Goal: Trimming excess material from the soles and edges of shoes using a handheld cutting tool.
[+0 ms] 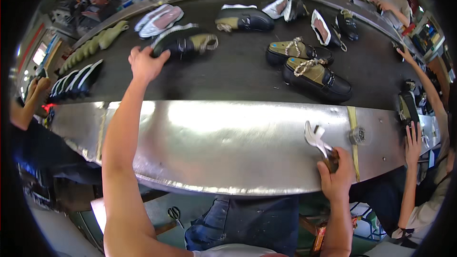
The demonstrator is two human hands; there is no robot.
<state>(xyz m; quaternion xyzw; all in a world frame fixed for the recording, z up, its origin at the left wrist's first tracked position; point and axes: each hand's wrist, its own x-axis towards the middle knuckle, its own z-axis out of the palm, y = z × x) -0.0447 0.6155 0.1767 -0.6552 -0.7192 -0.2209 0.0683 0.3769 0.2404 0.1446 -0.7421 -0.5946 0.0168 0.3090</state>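
My left hand (146, 63) is stretched out over the dark belt and grips the left end of a black and olive shoe (185, 44), thumb on the near side. The shoe has a rope lace at its right end. Low at the right, over the metal ledge, my right hand (339, 177) is wrapped round the handle of a pair of lasting pincers (316, 137), their curved silver jaws pointing up and left. A pair of black and olive shoes (316, 78) with rope laces and blue dots lies on the belt between the two hands' reach, to the right.
The dark belt (228, 76) carries several more shoes, white-edged uppers (159, 20) and olive shoe lasts (95, 43). A shiny metal ledge (228, 147) runs along its near side, with a round clear container (358, 135) on it. Co-workers' hands (412, 143) are at both sides. Scissors (174, 215) hang below.
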